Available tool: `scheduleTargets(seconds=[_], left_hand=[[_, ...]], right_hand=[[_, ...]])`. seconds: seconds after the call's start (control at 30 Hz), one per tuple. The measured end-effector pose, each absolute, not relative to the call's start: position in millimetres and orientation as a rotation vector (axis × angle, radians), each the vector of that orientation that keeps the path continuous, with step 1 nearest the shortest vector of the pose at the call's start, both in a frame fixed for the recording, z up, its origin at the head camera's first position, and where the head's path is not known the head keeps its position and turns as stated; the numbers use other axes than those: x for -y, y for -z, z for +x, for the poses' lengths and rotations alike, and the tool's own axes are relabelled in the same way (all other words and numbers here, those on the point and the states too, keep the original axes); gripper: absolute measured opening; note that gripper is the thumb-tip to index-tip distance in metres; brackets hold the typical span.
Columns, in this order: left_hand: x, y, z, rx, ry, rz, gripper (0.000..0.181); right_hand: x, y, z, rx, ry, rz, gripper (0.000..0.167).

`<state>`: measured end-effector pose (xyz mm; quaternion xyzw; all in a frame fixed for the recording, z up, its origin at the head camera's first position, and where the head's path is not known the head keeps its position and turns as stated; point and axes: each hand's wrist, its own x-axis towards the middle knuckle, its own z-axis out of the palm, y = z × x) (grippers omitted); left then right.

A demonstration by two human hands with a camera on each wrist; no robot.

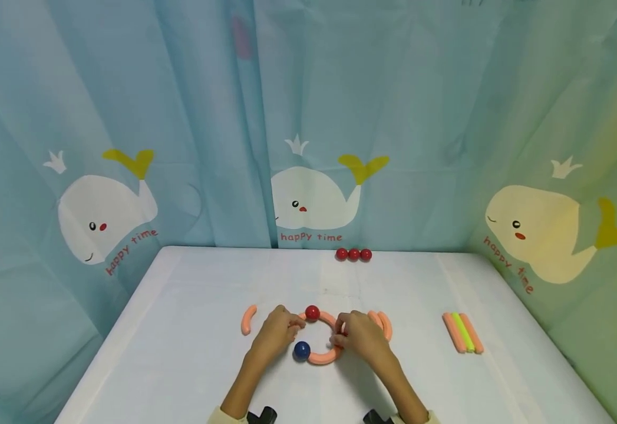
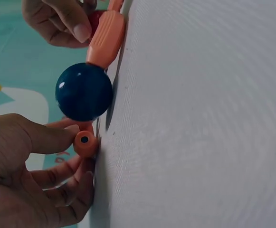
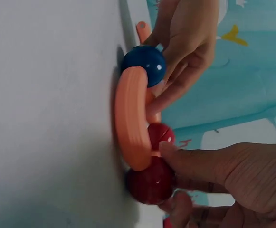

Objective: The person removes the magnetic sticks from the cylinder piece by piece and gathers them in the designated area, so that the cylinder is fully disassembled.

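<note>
On the white table lies a ring of orange curved rods [image 1: 325,358] joined with balls. A red ball [image 1: 312,312] forms its far point and a blue ball [image 1: 302,351] its near left. My left hand [image 1: 276,331] pinches an orange curved rod [image 2: 85,145] at the ring's left side; its end with a dark round spot shows close to the blue ball [image 2: 84,92]. With thumb and fingers, my right hand [image 1: 363,335] grips another red ball [image 3: 152,181] at the ring's right side, between the curved rods. That ball is hidden by the hand in the head view.
A loose orange curved rod [image 1: 248,320] lies left of the left hand, two more curved rods [image 1: 381,325] by the right hand. Three red balls [image 1: 353,255] line the far edge. Straight orange and green rods [image 1: 463,333] lie at the right. A whale-print curtain [image 1: 419,118] surrounds the table.
</note>
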<state>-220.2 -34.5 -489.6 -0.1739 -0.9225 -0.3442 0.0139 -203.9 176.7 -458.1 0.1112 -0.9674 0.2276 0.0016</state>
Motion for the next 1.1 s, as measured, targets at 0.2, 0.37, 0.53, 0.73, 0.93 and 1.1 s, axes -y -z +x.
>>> scheduleTargets(seconds=[0.2,0.37,0.53,0.73,0.93,1.1], left_hand=[[33.5,491.4,-224.8,2.845,1.186,-0.479,0.007],[31.6,491.7,-227.9,2.857,1.310,-0.389,0.017],[30.7,492.4,-228.7,2.879,1.252,-0.369,0.027],[30.9,489.8,-227.3,2.896,1.227,-0.380,0.022],[30.8,487.6,-227.5,2.895,1.224,-0.392,0.023],[30.6,489.2,-226.9,2.879,1.195,-0.416,0.022]], right_hand=[[-173.8,449.5,-198.0,3.073,-0.682,0.319,0.028],[-176.1,452.0,-201.4,3.063,-0.730,0.252,0.025],[-177.0,461.1,-213.5,2.979,-0.891,0.264,0.031],[-171.8,474.2,-228.1,2.881,-1.146,0.397,0.037],[-163.5,481.6,-235.2,2.831,-1.250,0.426,0.034],[-158.4,486.3,-237.6,2.821,-1.247,0.413,0.031]])
